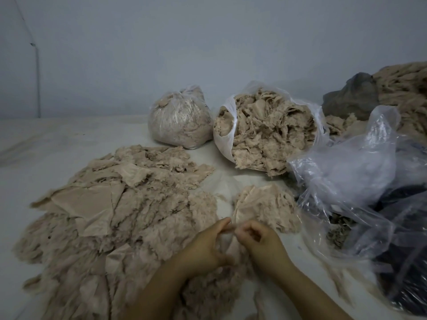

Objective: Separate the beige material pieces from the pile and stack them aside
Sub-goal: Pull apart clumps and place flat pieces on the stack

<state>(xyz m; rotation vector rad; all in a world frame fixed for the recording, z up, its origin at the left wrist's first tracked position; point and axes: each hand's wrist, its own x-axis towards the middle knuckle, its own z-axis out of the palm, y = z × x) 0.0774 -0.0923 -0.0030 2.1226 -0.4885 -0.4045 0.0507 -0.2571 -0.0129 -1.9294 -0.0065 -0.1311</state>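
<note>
Pinching one beige piece between left hand and right hand, both curled on it. Small stack lying near at 12 o'clock, nearer right hand; big pile sprawling at 9 o'clock.

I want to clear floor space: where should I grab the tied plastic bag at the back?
Take the tied bag by its knotted neck at the top, coming from above. The body is round, bulging and slippery; the gathered plastic there gives fingers something narrow to close on.

Frayed matt cloth pieces, glossy plastic bag
</note>
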